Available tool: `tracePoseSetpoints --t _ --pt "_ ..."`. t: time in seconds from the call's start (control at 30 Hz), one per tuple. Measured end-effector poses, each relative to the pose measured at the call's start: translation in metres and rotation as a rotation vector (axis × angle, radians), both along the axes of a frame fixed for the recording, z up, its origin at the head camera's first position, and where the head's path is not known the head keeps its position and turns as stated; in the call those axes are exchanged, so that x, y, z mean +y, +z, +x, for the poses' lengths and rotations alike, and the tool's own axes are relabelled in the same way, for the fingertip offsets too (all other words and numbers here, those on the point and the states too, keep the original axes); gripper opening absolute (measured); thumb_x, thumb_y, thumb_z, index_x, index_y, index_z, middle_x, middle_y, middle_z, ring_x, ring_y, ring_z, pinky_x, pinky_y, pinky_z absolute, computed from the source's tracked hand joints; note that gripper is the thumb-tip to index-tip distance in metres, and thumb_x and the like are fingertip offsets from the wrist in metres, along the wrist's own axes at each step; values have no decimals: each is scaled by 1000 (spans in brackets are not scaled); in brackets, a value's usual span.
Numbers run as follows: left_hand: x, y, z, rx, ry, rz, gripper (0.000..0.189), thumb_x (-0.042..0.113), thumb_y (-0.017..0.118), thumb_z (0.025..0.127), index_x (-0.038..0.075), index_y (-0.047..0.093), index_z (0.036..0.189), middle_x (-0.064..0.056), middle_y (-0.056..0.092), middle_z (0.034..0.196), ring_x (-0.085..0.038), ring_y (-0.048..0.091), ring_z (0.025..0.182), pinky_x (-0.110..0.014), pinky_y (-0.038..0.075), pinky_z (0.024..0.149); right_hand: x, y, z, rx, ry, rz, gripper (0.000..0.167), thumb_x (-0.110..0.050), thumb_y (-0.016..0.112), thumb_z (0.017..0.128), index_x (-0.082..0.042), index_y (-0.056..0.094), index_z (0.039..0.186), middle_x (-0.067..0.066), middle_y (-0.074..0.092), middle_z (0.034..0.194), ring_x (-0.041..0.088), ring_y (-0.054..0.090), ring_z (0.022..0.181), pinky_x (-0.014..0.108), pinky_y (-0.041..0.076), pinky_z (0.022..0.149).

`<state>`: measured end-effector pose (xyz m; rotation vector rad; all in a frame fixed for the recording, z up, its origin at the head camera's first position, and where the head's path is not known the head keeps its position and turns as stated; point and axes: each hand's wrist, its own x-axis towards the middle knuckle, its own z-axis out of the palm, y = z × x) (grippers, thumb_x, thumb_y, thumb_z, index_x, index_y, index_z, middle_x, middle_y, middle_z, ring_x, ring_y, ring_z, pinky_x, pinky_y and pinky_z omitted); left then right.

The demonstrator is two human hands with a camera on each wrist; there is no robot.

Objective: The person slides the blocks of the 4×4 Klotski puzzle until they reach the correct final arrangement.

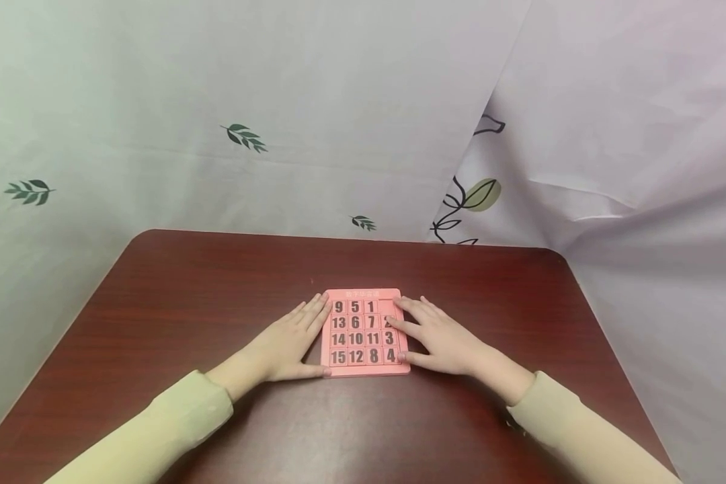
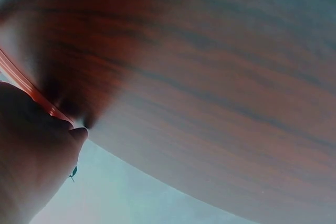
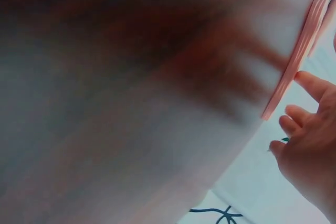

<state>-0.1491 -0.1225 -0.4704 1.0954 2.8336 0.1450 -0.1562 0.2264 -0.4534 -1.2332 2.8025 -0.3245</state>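
Observation:
A pink sliding number puzzle lies flat on the table, its numbered tiles facing up. The vacant slot is at its upper right corner, just above the tile marked 2. My left hand rests along the puzzle's left edge, fingers extended and thumb at the lower left corner. On the other side, my right hand has one fingertip on the 2 tile, another near the upper right corner and the thumb by the lower right edge. Both wrist views show the puzzle's pink side, with the left hand and right hand against it.
The dark red-brown wooden table has rounded far corners. Pale curtains with leaf prints hang behind it and along its sides.

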Motion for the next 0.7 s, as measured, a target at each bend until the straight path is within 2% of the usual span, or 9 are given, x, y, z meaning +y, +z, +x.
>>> tracePoseSetpoints --t 0.3,0.4,0.7 --pt "-2 -1 0 12 -13 14 117 75 63 91 -6 23 166 -24 16 177 -39 21 164 -53 29 132 -5 0 -5 44 -9 21 70 -49 68 99 -14 52 158 21 41 167 39 38 157 64 28 130" --pt "-3 -1 0 17 -12 14 116 74 63 91 -6 24 166 -24 17 176 -39 23 164 -53 30 132 -14 0 -11 41 3 18 70 -47 67 100 -12 50 158 21 40 168 39 37 158 63 26 131" --pt "-1 2 0 0 -10 17 117 74 64 91 -6 22 166 -25 17 176 -39 22 164 -52 30 132 -39 2 -24 -1 13 56 68 -49 62 103 -17 48 161 20 34 172 37 33 161 60 22 134"
